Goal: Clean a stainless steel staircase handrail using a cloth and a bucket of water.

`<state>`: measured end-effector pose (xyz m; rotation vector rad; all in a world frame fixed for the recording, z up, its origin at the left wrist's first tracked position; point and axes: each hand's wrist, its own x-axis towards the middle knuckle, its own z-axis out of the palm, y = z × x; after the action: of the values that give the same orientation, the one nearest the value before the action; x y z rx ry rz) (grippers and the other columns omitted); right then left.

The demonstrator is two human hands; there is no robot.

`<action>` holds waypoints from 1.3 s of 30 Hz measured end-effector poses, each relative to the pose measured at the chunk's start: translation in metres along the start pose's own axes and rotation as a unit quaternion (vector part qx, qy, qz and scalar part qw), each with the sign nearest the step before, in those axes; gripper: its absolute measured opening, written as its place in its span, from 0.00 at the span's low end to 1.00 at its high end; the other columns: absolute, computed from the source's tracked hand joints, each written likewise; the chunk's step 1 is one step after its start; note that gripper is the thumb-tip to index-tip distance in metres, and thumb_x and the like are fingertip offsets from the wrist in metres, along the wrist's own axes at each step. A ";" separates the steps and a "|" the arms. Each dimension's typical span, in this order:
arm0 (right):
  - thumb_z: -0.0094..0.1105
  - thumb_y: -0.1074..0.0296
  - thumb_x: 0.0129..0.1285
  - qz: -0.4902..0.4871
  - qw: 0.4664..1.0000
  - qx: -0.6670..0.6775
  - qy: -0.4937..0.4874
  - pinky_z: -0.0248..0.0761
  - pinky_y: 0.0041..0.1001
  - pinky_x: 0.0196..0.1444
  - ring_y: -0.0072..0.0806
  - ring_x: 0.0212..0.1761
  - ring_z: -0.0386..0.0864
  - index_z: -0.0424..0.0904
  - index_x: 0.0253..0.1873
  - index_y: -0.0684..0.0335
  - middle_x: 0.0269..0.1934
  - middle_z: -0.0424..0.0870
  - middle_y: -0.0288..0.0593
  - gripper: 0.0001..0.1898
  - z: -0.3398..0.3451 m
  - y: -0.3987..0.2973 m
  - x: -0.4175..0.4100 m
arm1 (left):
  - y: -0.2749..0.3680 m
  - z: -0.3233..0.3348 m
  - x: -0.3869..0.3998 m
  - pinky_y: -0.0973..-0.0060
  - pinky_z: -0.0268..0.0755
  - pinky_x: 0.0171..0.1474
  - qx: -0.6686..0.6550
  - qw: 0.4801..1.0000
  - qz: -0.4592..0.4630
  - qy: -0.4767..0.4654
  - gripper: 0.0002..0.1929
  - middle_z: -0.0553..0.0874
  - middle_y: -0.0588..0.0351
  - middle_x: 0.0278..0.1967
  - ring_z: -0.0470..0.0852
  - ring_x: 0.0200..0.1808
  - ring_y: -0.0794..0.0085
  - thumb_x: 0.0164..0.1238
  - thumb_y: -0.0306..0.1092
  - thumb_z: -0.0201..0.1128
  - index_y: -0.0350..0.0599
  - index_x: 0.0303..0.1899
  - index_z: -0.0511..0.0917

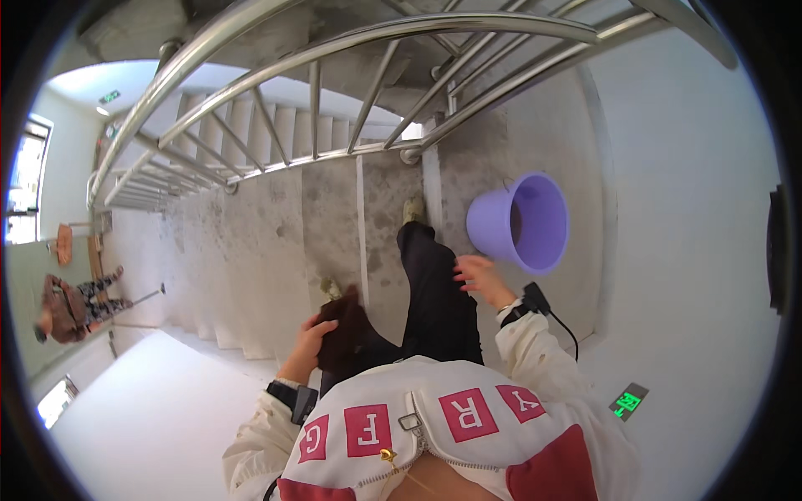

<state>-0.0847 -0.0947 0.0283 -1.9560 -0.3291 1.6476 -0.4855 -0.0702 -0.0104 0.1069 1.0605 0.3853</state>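
Note:
My left hand [311, 341] grips a dark brown cloth [341, 338], which hangs in front of my left thigh. My right hand [481, 275] holds nothing; its fingers are slightly spread and blurred, beside my right leg and just short of a purple plastic bucket [492, 222]. The bucket stands upright on the concrete floor to my right, with a thin wire handle near its rim. Something dark shows at the bottom of it, too shadowed to name. My feet are set apart on concrete stairs [329, 219].
A stainless steel railing [313, 109] curves along the far side of the stairs. At the far left another person [69, 310] stands at a lower level near a long-handled tool [147, 295]. A white wall [677, 250] rises at the right, bearing a lit green exit sign [628, 402].

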 end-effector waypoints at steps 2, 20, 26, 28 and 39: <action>0.57 0.55 0.60 0.004 0.936 0.294 0.197 0.70 0.41 0.49 0.39 0.49 0.70 0.61 0.62 0.62 0.49 0.68 0.48 0.29 -0.075 0.048 0.024 | 0.006 -0.025 -0.002 0.74 0.73 0.45 0.087 0.992 0.051 0.070 0.21 0.81 0.52 0.40 0.80 0.39 0.68 0.52 0.26 0.63 0.35 0.50 0.72; 0.64 0.60 0.47 -0.253 0.759 -0.332 0.499 0.72 0.37 0.40 0.52 0.37 0.79 0.78 0.42 0.69 0.33 0.81 0.58 0.21 -0.148 0.130 0.134 | 0.021 -0.127 -0.031 0.71 0.76 0.37 0.194 0.956 0.054 0.215 0.16 0.82 0.50 0.34 0.82 0.32 0.66 0.52 0.27 0.62 0.33 0.44 0.73; 0.64 0.60 0.48 -0.160 0.798 -0.346 0.466 0.73 0.37 0.38 0.49 0.35 0.80 0.80 0.37 0.70 0.32 0.82 0.56 0.17 -0.110 0.110 0.091 | 0.011 -0.103 -0.043 0.73 0.74 0.42 0.194 0.960 0.089 0.182 0.17 0.81 0.51 0.36 0.81 0.35 0.67 0.50 0.25 0.63 0.33 0.45 0.73; 0.64 0.61 0.48 -0.153 0.790 -0.356 0.475 0.73 0.37 0.37 0.49 0.35 0.81 0.80 0.36 0.70 0.32 0.82 0.56 0.16 -0.103 0.104 0.081 | 0.013 -0.104 -0.051 0.73 0.74 0.41 0.191 0.962 0.103 0.165 0.18 0.81 0.51 0.36 0.81 0.35 0.67 0.50 0.25 0.63 0.34 0.45 0.73; 0.66 0.61 0.46 -0.098 0.804 -0.426 0.404 0.72 0.36 0.45 0.49 0.42 0.78 0.78 0.43 0.70 0.40 0.81 0.57 0.21 -0.042 0.064 0.036 | 0.029 -0.161 -0.120 0.70 0.77 0.38 0.030 0.966 0.199 0.162 0.15 0.81 0.48 0.36 0.82 0.34 0.63 0.53 0.27 0.57 0.33 0.44 0.73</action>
<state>-0.0473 -0.1386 -0.0331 -2.9105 -0.9878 0.3711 -0.6834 -0.1019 0.0183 0.3235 1.3768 0.7522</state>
